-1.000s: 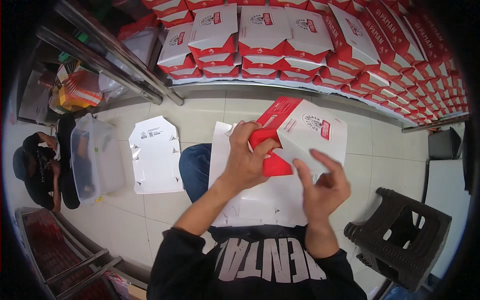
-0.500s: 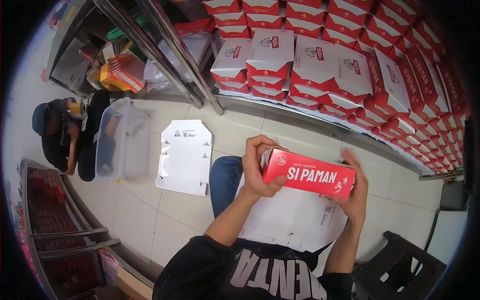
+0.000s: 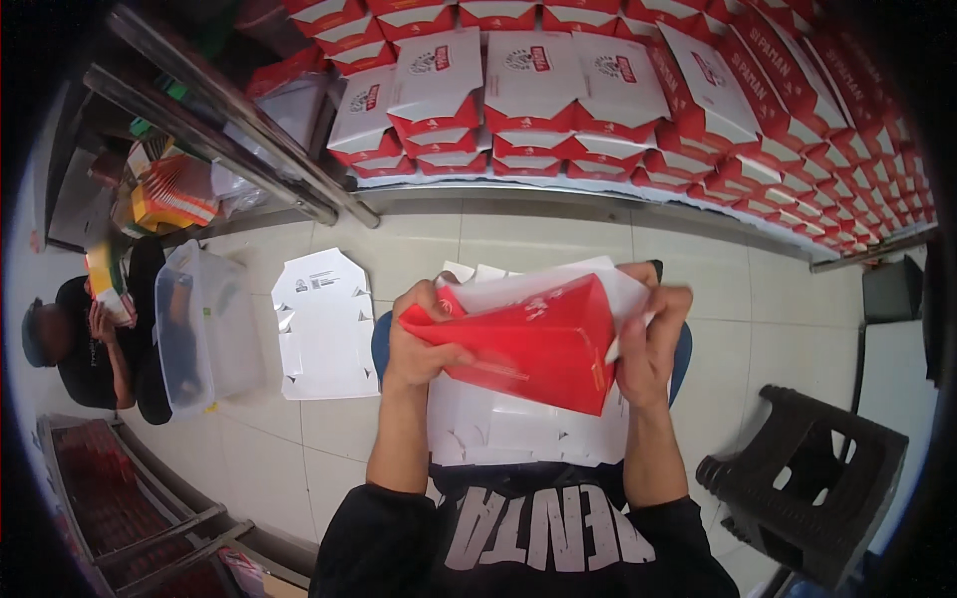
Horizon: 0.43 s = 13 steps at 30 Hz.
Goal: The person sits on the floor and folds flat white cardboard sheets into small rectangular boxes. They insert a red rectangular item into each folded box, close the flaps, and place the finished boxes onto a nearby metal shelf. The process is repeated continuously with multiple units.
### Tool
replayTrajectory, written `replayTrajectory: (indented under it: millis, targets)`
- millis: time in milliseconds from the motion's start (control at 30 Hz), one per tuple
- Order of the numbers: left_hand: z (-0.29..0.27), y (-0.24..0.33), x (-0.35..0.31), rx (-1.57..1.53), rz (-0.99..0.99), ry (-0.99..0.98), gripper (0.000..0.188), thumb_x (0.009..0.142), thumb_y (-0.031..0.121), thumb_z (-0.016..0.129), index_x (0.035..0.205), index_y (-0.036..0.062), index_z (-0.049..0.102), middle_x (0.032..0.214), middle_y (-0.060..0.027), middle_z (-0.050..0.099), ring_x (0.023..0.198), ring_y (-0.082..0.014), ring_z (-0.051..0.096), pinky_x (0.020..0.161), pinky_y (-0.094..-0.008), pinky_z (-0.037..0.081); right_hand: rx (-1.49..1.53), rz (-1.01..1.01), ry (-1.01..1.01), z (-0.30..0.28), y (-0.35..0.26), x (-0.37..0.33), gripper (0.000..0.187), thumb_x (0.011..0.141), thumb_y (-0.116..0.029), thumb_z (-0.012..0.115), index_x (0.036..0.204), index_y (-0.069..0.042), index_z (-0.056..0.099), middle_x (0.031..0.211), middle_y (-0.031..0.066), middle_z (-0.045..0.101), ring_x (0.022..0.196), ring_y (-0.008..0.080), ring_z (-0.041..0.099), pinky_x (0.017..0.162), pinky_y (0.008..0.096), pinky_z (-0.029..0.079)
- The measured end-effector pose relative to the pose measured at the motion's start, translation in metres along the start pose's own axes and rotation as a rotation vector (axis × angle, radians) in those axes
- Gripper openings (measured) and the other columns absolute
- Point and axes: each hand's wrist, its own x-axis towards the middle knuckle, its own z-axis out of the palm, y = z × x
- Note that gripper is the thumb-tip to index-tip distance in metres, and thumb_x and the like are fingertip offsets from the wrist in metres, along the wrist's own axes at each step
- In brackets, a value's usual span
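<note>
Between my hands is a red and white food box (image 3: pixel 528 349), partly folded and tilted above my lap, its white inner side showing at the top. My left hand (image 3: pixel 419 344) grips its left end, thumb across the red face. At the right end, my right hand (image 3: pixel 653 334) has its fingers closed around a white flap; the hand is slightly blurred. Flat white box blanks (image 3: pixel 498 424) lie on my lap under the box. Another flat white blank (image 3: pixel 324 324) rests on the tiled floor to the left.
Stacked red and white boxes (image 3: pixel 528 75) fill the far shelf. A clear plastic bin (image 3: pixel 214 329) stands at the left beside a seated co-worker (image 3: pixel 85 339) holding yellow cartons. A dark plastic stool (image 3: pixel 807 478) is at the right. Metal poles (image 3: pixel 214 145) slant at the upper left.
The box has turned from its printed long side to a wider red face, with its white inside now showing. My right hand has shifted onto an end flap. The whole view has swung right.
</note>
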Motion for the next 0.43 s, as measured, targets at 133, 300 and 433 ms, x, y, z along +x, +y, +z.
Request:
replayTrajectory:
  millis: [133,300,433]
  targets:
    - [-0.03,-0.006,-0.006,0.159,0.037,-0.143,0.063,0.052,0.013,0.102,0.087,0.0091,0.049,0.106,-0.0106,0.061,0.098,-0.0146,0.059,0.084,-0.0292,0.052,-0.173,0.302,-0.133,0.015,-0.016,0.005,0.037,0.103,-0.024,0.051,0.125,-0.004,0.029,0.135,0.0235,0.037,0.124,0.0295,0.042,0.108,0.0445,0.035]
    - [0.0,0.014,-0.012,0.391,-0.036,0.129,0.086,0.061,0.018,0.098,0.127,0.005,0.045,0.127,-0.0123,0.054,0.116,-0.0217,0.058,0.1,-0.0353,0.047,-0.265,0.084,-0.245,0.023,-0.012,-0.015,0.076,0.093,-0.03,0.07,0.145,-0.002,0.023,0.145,0.0235,0.03,0.14,0.036,0.033,0.116,0.0469,0.03]
    - [0.017,0.054,-0.006,0.643,0.049,-0.137,0.097,0.07,0.017,0.093,0.148,0.0056,0.036,0.138,-0.0132,0.052,0.125,-0.0255,0.055,0.106,-0.0349,0.043,-0.203,-0.087,0.047,0.003,0.012,-0.009,0.071,0.088,-0.017,0.078,0.139,-0.006,0.03,0.139,0.0228,0.04,0.126,0.0353,0.05,0.112,0.0453,0.038]
